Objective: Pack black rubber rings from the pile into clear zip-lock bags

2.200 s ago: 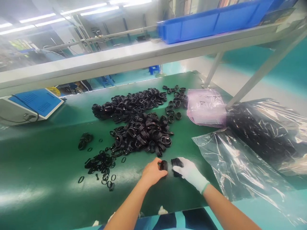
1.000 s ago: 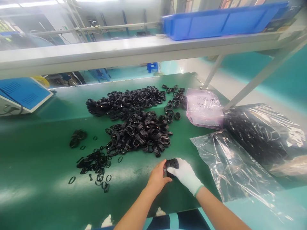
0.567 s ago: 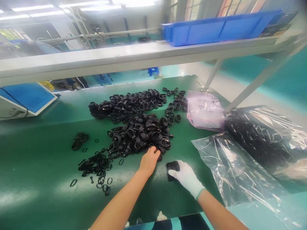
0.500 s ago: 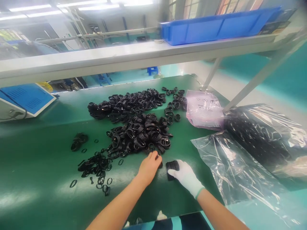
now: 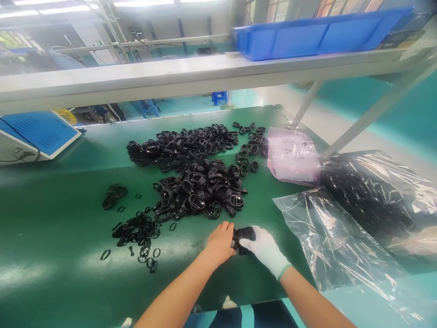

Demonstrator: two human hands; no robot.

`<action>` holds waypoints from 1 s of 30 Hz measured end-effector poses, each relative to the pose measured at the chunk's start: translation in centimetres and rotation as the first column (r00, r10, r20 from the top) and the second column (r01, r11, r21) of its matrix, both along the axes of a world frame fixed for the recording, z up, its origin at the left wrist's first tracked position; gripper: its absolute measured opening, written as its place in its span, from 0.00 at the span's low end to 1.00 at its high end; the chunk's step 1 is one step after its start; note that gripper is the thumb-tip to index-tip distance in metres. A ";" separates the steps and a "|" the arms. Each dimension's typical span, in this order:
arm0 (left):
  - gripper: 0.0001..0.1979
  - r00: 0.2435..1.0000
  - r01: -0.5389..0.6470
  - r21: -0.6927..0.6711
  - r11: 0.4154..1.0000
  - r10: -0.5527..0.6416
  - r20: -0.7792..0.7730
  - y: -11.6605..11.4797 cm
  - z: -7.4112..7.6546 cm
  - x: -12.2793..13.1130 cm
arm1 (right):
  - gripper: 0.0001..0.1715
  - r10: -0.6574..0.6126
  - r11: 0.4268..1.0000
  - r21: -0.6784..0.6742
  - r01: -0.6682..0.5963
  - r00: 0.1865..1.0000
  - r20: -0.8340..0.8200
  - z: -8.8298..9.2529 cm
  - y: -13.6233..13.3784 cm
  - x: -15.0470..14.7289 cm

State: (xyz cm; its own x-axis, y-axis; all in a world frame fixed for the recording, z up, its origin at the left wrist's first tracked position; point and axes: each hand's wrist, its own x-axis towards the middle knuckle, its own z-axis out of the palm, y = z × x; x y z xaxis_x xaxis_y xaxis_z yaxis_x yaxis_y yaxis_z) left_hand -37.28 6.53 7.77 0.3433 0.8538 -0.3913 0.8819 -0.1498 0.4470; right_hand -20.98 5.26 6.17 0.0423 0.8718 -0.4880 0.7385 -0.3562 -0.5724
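Observation:
My bare left hand (image 5: 221,241) is closed on a small black cable coil (image 5: 235,239), mostly hidden by the fingers, at the left end of a row of coils. My right hand (image 5: 266,250), in a white glove, grips that row of coiled black cables (image 5: 247,234), standing side by side on the green table. Beyond the hands lies a big heap of coiled black cables (image 5: 196,200), some showing metal connector ends. To the left are loose black bands (image 5: 138,230) and a small separate clump of coils (image 5: 114,196).
A clear plastic bag (image 5: 317,237) lies right of my hands, beside a large filled bag (image 5: 368,196) and pink plastic bags (image 5: 290,157). A shelf beam (image 5: 153,82) crosses above the table, bearing a blue bin (image 5: 321,34). A blue-topped box (image 5: 41,134) stands far left.
My left hand has moved from the near edge of the heap, right and toward me, bringing a coil up against the row. The right hand keeps its grip.

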 end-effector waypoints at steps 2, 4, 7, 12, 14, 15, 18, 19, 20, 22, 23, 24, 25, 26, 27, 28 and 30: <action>0.37 0.999 -0.033 -0.017 0.999 0.033 -0.015 -0.3 -0.3 0.0 | 0.22 -0.005 1.000 -0.005 0.005 1.000 -0.001 0.0 0.0 0.0; 0.36 0.994 -0.078 -0.026 0.997 0.079 0.078 -0.8 -0.7 -0.5 | 0.23 -0.010 1.000 -0.007 0.010 1.000 -0.006 -0.1 0.0 0.0; 0.36 0.948 -0.150 -0.078 0.986 0.166 0.272 -1.8 -1.4 -1.2 | 0.23 -0.014 1.000 -0.001 0.014 1.000 -0.016 -0.3 0.0 0.0; 0.37 0.896 -0.249 -0.113 0.962 0.273 0.350 -3.0 -3.0 -1.1 | 0.24 -0.006 1.000 0.006 0.006 1.000 -0.028 -0.3 0.0 0.2; 0.37 0.885 -0.265 -0.125 0.956 0.292 0.362 -3.2 -3.4 -1.0 | 0.23 -0.006 1.000 0.004 0.006 1.000 -0.027 -0.2 0.0 0.2; 0.38 0.881 -0.272 -0.127 0.954 0.300 0.366 -3.2 -3.6 -0.9 | 0.23 -0.007 1.000 0.002 0.007 1.000 -0.021 -0.1 0.0 0.2; 0.38 0.875 -0.286 -0.125 0.950 0.312 0.370 -3.3 -4.2 -0.9 | 0.23 -0.010 1.000 -0.005 0.010 1.000 0.007 0.0 -0.2 -0.2; 0.39 0.875 -0.288 -0.119 0.950 0.312 0.371 -3.4 -4.3 -0.9 | 0.24 -0.012 1.000 -0.005 0.012 1.000 0.019 0.0 -0.3 -0.4; 0.39 0.876 -0.286 -0.109 0.952 0.306 0.373 -3.5 -4.5 -1.0 | 0.25 -0.017 1.000 -0.005 0.018 0.999 0.040 0.0 -0.4 -0.7; 0.39 0.883 -0.263 -0.079 0.962 0.273 0.382 -3.7 -4.8 -1.1 | 0.30 -0.039 0.999 -0.021 0.041 0.994 0.098 -0.1 -0.5 -1.3; 0.40 0.887 -0.242 -0.066 0.968 0.248 0.389 -3.7 -4.8 -1.2 | 0.32 -0.051 0.998 -0.037 0.056 0.990 0.128 -0.1 -0.6 -1.5; 0.40 0.889 -0.224 -0.053 0.973 0.226 0.397 -3.5 -4.6 -1.5 | 0.34 -0.061 0.996 -0.055 0.070 0.986 0.152 -0.1 -0.6 -1.8; 0.40 0.892 -0.219 -0.031 0.975 0.213 0.399 -3.2 -4.4 -1.8 | 0.35 -0.067 0.994 -0.073 0.080 0.984 0.166 -0.1 -0.6 -1.9; 0.37 0.898 -0.237 0.011 0.971 0.215 0.384 -2.6 -4.0 -2.2 | 0.35 -0.069 0.992 -0.089 0.085 0.983 0.169 -0.1 -0.5 -2.0; 0.32 0.911 -0.272 0.078 0.959 0.230 0.342 -1.9 -3.5 -2.7 | 0.36 -0.070 0.991 -0.098 0.087 0.983 0.167 -0.1 -0.5 -2.1; 0.26 0.929 -0.302 0.161 0.940 0.252 0.271 -0.9 -2.9 -3.1 | 0.36 -0.069 0.991 -0.103 0.087 0.984 0.164 -0.1 -0.4 -2.1; 0.18 0.957 -0.289 0.311 0.905 0.281 0.071 1.1 -1.6 -4.1 | 0.35 -0.066 0.991 -0.108 0.084 0.985 0.160 0.0 -0.4 -2.0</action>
State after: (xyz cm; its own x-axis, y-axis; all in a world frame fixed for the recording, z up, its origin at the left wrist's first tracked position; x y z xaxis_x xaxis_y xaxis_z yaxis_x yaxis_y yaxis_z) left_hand -41.36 7.63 6.21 0.0724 0.9941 -0.0808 0.8977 -0.0296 0.4396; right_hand -22.95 4.85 6.14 0.1891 0.8025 -0.5658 0.7841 -0.4703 -0.4050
